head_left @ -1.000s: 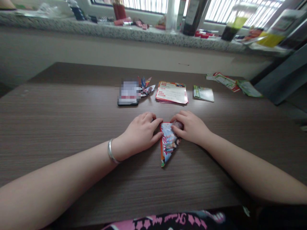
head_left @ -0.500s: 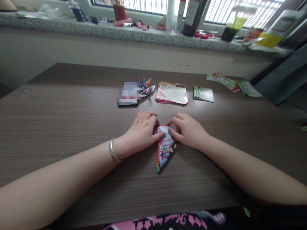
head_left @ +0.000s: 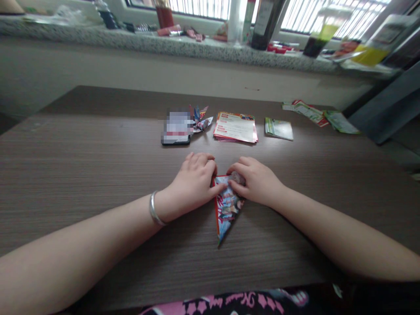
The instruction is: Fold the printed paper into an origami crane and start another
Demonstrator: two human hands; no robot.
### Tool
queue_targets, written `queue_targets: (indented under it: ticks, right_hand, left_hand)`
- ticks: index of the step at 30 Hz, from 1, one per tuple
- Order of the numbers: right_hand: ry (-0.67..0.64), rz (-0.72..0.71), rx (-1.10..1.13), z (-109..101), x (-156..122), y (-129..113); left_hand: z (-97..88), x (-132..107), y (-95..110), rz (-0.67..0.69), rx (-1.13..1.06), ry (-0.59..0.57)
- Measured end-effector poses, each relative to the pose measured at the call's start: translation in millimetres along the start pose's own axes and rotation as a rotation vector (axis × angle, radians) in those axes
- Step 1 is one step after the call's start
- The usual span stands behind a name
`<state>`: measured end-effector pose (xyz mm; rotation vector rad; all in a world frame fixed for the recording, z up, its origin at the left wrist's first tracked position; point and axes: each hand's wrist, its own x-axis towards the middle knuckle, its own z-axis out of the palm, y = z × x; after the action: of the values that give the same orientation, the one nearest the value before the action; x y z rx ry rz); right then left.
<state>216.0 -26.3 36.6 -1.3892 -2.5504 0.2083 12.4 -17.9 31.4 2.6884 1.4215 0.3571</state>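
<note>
A colourful printed paper folded into a narrow triangle (head_left: pixel 226 212) lies on the brown wooden table (head_left: pixel 82 166), its tip pointing toward me. My left hand (head_left: pixel 192 186), a silver bangle on its wrist, presses the paper's top left corner with curled fingers and thumb. My right hand (head_left: pixel 256 181) pinches the top right edge of the same paper, fingers closed on the fold. The upper part of the paper is hidden under both hands.
Farther back lie a dark phone (head_left: pixel 176 129), a folded paper crane (head_left: pixel 201 120), a stack of red-and-white leaflets (head_left: pixel 235 127), a green leaflet stack (head_left: pixel 278 128) and more leaflets (head_left: pixel 311 111) at the right. Bottles and clutter line the granite sill (head_left: pixel 197 46).
The folded paper has turned and slid a little toward me, its tip now lower. Both hands have closed in together on its top edge.
</note>
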Motion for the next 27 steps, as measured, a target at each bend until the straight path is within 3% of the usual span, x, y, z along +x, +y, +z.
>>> queue_targets:
  ticks: [4, 10, 27]
  right_hand:
    - [-0.002, 0.001, -0.007, -1.0, 0.2, -0.7]
    - [-0.001, 0.005, -0.001, -1.6, 1.1, -0.4]
    - [-0.003, -0.001, 0.004, 0.8, 2.6, -0.4]
  left_hand:
    - [-6.4, -4.3, 4.3, 0.072, 0.193, 0.072]
    - [-6.9, -5.3, 5.4, 0.157, 0.197, 0.07]
    - [0.1, -0.8, 2.1, 0.059, 0.025, -0.014]
